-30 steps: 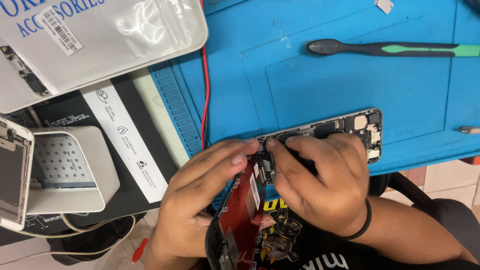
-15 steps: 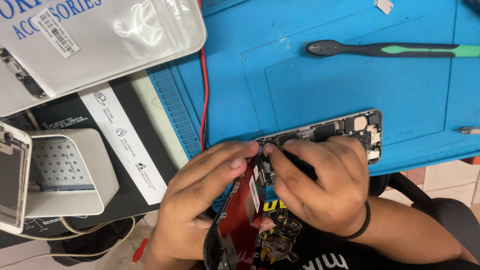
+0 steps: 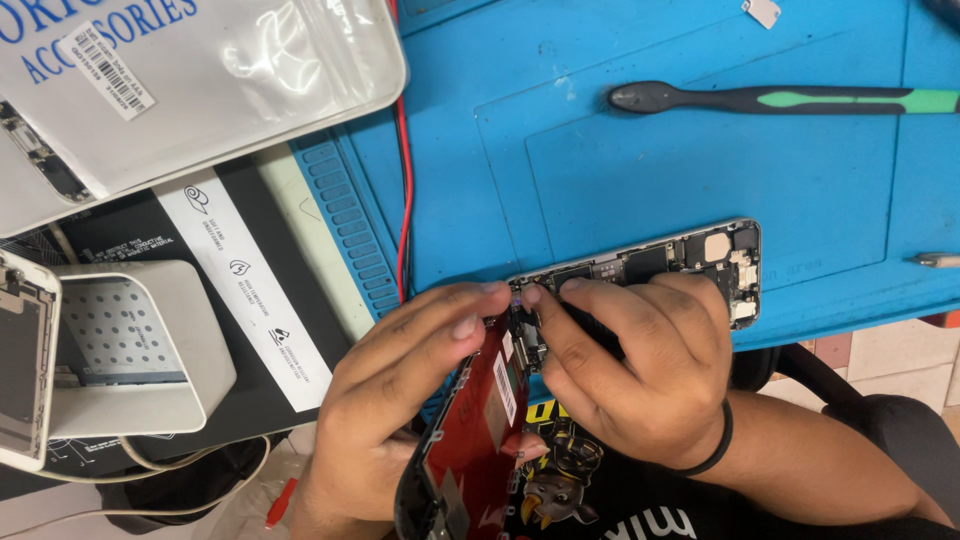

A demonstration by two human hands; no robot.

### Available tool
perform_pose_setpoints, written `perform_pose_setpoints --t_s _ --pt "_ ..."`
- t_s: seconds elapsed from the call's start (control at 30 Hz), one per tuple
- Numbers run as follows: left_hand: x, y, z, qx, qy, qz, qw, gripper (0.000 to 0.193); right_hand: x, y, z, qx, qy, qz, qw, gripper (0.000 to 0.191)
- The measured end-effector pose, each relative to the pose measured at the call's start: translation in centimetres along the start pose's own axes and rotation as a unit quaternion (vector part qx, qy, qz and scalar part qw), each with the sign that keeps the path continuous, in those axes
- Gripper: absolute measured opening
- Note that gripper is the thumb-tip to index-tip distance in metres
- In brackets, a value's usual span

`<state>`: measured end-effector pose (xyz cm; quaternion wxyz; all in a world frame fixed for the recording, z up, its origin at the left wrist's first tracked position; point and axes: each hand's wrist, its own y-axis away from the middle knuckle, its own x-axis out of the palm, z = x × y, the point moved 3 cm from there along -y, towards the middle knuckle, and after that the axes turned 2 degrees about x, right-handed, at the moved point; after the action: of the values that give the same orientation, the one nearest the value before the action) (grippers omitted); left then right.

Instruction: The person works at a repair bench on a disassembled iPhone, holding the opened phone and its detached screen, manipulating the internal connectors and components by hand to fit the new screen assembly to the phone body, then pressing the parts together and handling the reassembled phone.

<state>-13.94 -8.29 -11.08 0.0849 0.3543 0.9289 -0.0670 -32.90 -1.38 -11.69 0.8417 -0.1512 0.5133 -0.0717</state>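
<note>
The opened phone (image 3: 690,262) lies long axis left-right at mid-frame on our blue surface (image 3: 640,170), its left end pinched between our left hand (image 3: 400,400) and nearer right hand (image 3: 640,370).

A blue mat (image 3: 640,170) covers the bench from twelve o'clock round to three o'clock. On it, near one o'clock, lies a long black tool with a green handle (image 3: 780,98), flat and pointing left. A tiny white scrap (image 3: 765,11) sits above it at the top edge. A thin silver tip (image 3: 935,260) pokes in at three o'clock; it may be tweezers. A red wire (image 3: 403,180) runs down the mat's left edge. At eleven o'clock lies a shiny clear plastic bag (image 3: 200,90). Under it is a black sheet with a white strip (image 3: 240,280). At nine o'clock sits a white box with small dots (image 3: 130,350), and a white phone frame (image 3: 25,370) touches its left side.
</note>
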Motion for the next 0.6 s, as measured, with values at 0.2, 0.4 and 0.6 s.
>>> perform_pose_setpoints --t_s 0.2,0.4,0.6 --pt "0.06 0.22 -0.09 0.000 -0.005 -0.003 1.000 0.087 -0.10 0.04 -0.01 -0.012 -0.005 -0.003 1.000 0.033" --pt "0.14 0.29 -0.07 0.001 -0.004 -0.007 1.000 0.087 0.03 0.09 0.10 -0.009 0.005 -0.009 1.000 0.032" --pt "0.07 0.23 0.04 0.006 -0.004 -0.006 1.000 0.085 0.15 0.03 0.23 -0.008 0.012 -0.016 1.000 0.031"
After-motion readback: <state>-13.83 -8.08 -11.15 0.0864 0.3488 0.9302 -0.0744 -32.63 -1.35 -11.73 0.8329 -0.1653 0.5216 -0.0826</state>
